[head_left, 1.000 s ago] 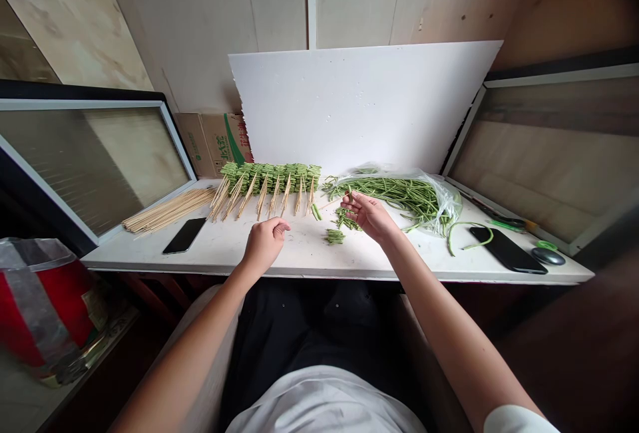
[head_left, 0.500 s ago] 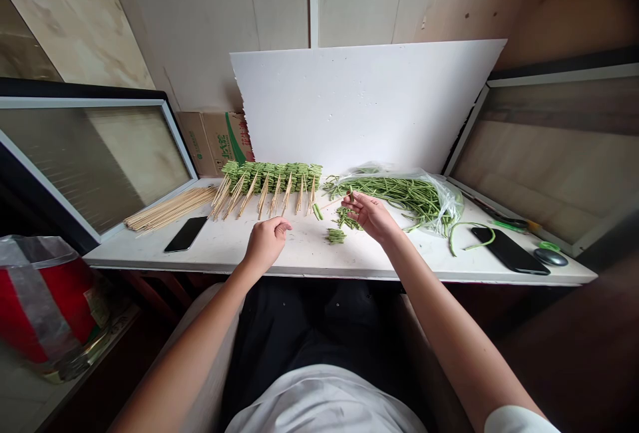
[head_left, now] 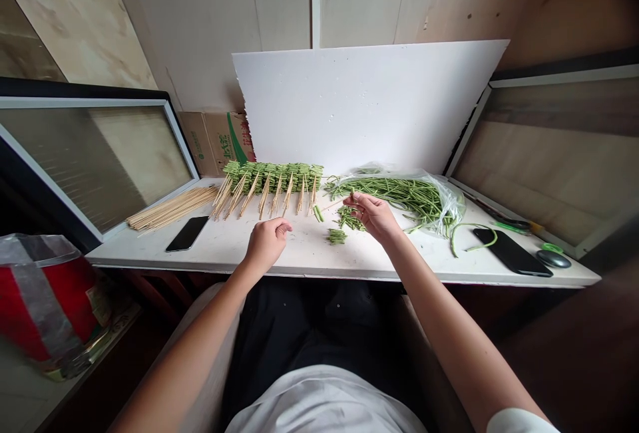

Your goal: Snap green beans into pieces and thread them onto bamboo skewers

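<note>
My left hand is closed in a loose fist just above the table's front half. A thin bamboo skewer runs in line from it toward my right hand; the stretch by the left fingers is too faint to see. Cut green bean pieces sit across the skewer partway along. My right hand pinches a short green bean piece near the skewer's far end. Below it lie a small pile of cut bean pieces and a neat little bundle of bean pieces.
Rows of finished bean skewers are stacked at the back. Loose bamboo skewers and a phone lie left. A plastic bag of long beans, another phone and a dark round object are right. A white board stands behind.
The view has shifted very slightly. Both hands keep nearly the same pose, with the bean piece still pinched in my right fingers.
</note>
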A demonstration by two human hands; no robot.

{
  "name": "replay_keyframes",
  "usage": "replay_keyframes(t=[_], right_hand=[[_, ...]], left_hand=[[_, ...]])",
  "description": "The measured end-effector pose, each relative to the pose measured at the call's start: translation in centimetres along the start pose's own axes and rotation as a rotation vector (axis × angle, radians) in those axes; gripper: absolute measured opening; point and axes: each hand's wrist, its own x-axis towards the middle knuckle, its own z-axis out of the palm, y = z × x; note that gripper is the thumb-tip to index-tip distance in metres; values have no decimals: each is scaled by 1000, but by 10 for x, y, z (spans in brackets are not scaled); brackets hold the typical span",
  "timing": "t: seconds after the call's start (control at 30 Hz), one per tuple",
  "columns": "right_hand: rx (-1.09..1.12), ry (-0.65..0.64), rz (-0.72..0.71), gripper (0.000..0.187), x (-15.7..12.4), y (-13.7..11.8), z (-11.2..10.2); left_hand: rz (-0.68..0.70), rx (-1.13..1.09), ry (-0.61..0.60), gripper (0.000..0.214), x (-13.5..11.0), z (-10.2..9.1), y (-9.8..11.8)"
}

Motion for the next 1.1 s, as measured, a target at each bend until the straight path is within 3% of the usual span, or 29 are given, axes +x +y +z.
replay_keyframes(t=[0.53,0.8,0.97,1.1], right_hand=[[-5,110,-84,31,-8,11,26],[-97,13,-112,28,-25,32,58],[-139,43,-148,29,-29,38,63],[-111,49,-86,31,-26,41,61]], left_hand=[[16,45,68,26,1,-7,-2],[48,-14,49,25,-3,-6,14],[17,-18,53,25,-2,-4,13],[16,-22,49,24,-2,-4,13]])
